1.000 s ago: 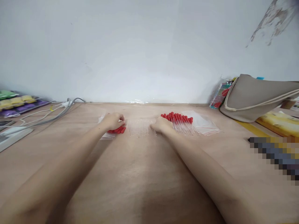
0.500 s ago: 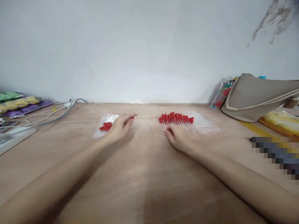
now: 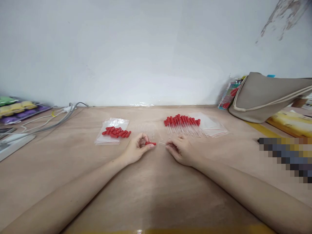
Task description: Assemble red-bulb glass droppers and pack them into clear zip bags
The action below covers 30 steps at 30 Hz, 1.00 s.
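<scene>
My left hand point(image 3: 136, 150) pinches a red rubber bulb point(image 3: 150, 143) over the middle of the wooden table point(image 3: 151, 191). My right hand point(image 3: 180, 150) pinches a clear glass dropper tube point(image 3: 162, 143), whose open end points at the bulb a short gap away. Several loose red bulbs point(image 3: 117, 132) lie on a clear plastic bag at the left. A row of bare glass tubes point(image 3: 146, 128) lies just beyond my hands. Several assembled droppers with red bulbs point(image 3: 182, 124) lie in a row at the right.
A stack of clear zip bags point(image 3: 211, 126) lies beside the assembled droppers. A beige bag point(image 3: 265, 97) and yellow packets point(image 3: 290, 125) sit at the right. Cables point(image 3: 51, 122) and a tray of coloured packets point(image 3: 19, 109) are at the far left. A wall backs the table.
Both hands have drawn back from the piles toward me. The left now carries one red bulb and the right one glass tube, brought close together at the table's middle.
</scene>
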Available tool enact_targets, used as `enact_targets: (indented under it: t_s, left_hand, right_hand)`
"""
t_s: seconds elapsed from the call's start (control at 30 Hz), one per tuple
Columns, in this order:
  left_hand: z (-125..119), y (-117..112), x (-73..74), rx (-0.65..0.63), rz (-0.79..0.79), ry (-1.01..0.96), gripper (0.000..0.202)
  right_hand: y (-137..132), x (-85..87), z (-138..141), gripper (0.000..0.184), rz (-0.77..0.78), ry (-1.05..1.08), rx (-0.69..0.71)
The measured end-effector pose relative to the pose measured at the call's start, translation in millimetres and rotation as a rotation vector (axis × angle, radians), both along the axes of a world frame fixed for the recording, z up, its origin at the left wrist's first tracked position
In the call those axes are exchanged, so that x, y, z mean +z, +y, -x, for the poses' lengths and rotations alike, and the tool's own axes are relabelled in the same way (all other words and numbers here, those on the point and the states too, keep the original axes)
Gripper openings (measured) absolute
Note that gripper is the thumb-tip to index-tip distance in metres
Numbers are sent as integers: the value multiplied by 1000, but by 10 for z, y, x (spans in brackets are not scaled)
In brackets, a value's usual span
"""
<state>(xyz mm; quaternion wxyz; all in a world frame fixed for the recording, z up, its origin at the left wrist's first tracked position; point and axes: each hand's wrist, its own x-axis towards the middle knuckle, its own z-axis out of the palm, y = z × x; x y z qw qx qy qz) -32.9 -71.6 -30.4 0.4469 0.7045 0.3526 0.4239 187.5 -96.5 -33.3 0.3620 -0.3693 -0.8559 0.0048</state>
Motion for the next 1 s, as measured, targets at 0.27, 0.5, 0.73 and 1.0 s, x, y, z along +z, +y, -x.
enact_targets:
  t_s: [0.27,0.5,0.73,1.0]
  left_hand:
    - [-41,-22,-24,104,-92,138,23]
    - [-97,-77,16,33,89,59,27]
    - [-103,-103,-8,-36,81,122,22]
    - [-55,-163,13,-13,-255,342,15]
  right_hand:
    - [-26,37,55,15,-56,39,1]
    - [40,-64,41,17,-27,28,12]
    - [51,-40,-4,16,0,26,105]
    - [162,-81,-54,17,46,70,259]
